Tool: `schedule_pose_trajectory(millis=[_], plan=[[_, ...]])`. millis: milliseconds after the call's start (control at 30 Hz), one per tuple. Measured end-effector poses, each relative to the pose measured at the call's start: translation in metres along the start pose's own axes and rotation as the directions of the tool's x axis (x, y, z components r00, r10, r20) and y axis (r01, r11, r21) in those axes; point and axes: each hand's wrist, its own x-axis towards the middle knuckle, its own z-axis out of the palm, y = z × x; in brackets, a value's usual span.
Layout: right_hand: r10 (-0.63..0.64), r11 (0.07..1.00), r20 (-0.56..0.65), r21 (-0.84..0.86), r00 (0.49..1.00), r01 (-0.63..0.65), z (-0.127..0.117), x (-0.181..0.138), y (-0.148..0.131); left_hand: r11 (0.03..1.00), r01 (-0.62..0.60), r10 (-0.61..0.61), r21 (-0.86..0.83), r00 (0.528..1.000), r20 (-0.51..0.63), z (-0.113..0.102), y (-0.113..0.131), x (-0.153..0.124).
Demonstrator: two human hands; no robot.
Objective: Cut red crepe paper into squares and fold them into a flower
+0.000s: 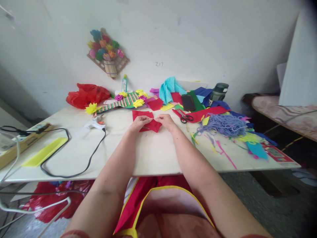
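Note:
A piece of red crepe paper (155,127) lies partly on the white table in front of me, with creases across it. My left hand (141,123) pinches it from the left, fingertips near its middle. From the right, my right hand (165,121) pinches the same paper, its fingertips almost meeting the left ones. Scissors with dark handles (184,117) rest to the right of my right hand. Left of my left hand lies a white glue gun (96,124) with a black cord.
Tangled lilac yarn (221,125) and paper scraps cover the table's right side. A phone (188,102), a dark bottle (219,92) and a flower-decorated green craft piece (123,101) sit farther back. A power strip (37,130) and yellow paper (46,152) lie left.

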Motion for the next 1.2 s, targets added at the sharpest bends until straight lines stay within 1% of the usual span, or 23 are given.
schedule_pose_trajectory(millis=[167,267,467,667,800,867,967,1067,1200], plan=[[-0.01,1.0,0.004,-0.015,1.0,0.01,0.001,0.004,0.01,0.998,-0.018,0.021,0.067,0.999,-0.048,0.004,0.004,-0.002],[0.004,1.0,-0.001,-0.012,1.0,-0.004,0.002,0.005,0.012,0.997,-0.007,0.011,0.078,0.999,-0.04,0.005,0.008,-0.004],[0.037,0.998,-0.024,0.057,0.999,-0.036,-0.001,0.002,0.007,0.999,0.044,-0.045,-0.032,0.999,-0.03,0.0,0.006,-0.003],[0.078,0.993,-0.04,0.095,0.996,-0.074,-0.002,0.003,0.008,0.999,0.021,-0.023,-0.032,0.996,-0.081,-0.004,0.002,0.0],[0.09,0.992,-0.082,0.099,0.993,-0.081,-0.002,0.005,0.01,0.99,0.022,-0.04,-0.138,0.991,-0.13,-0.004,0.002,0.003],[0.103,0.989,-0.099,0.115,0.99,-0.091,-0.001,0.004,0.008,0.981,0.044,-0.066,-0.191,0.992,-0.111,-0.003,0.002,0.004],[0.11,0.985,-0.089,0.141,0.99,-0.097,0.002,0.001,0.003,0.975,0.066,-0.081,-0.214,0.995,-0.064,0.0,0.003,0.004],[0.114,0.984,-0.076,0.147,0.991,-0.102,0.004,-0.002,-0.002,0.977,0.038,-0.052,-0.209,0.997,-0.063,0.002,0.001,0.004],[0.099,0.973,-0.039,0.212,0.994,-0.088,0.004,0.0,0.001,0.984,0.013,-0.025,-0.177,0.997,-0.07,-0.001,-0.003,0.005]])
